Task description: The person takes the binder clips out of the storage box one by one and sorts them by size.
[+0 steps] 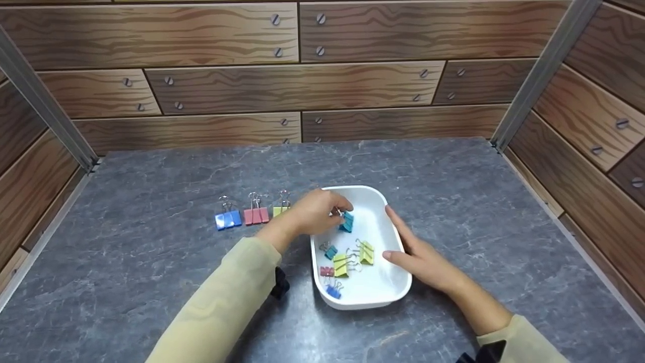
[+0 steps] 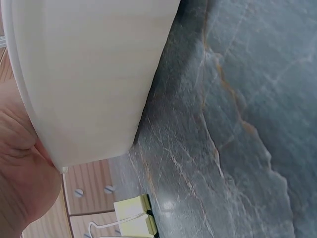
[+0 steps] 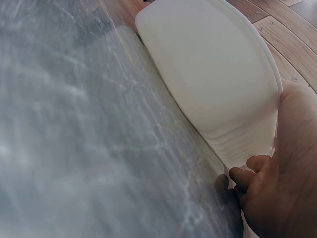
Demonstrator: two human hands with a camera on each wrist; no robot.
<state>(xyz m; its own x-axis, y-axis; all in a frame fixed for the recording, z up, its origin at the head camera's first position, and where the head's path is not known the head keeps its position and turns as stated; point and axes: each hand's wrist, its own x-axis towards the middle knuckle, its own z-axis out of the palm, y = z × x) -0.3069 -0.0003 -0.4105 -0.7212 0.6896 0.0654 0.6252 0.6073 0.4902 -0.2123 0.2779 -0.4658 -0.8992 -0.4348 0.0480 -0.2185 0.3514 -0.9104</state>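
A white tray [image 1: 388, 295] sits mid-table and holds several binder clips: yellow-green [image 1: 341, 264], small teal [image 1: 330, 250], red [image 1: 326, 271] and blue [image 1: 332, 290]. My left hand [image 1: 341, 212] reaches over the tray's far left rim and pinches a teal binder clip [image 1: 346, 223] just above the tray floor. My right hand [image 1: 400, 236] rests against the tray's right side, index finger straight along the rim and thumb touching it. The left wrist view shows the tray's outer wall [image 2: 89, 74] and my palm. The right wrist view shows the tray wall [image 3: 213, 84] beside that hand [image 3: 282, 188].
Three clips stand in a row on the grey stone table [image 1: 151, 262] left of the tray: blue [image 1: 228, 219], red [image 1: 256, 215] and yellow [image 1: 280, 210], the last also in the left wrist view as the yellow clip [image 2: 133, 218]. Wood-pattern walls [image 1: 302, 85] close off three sides.
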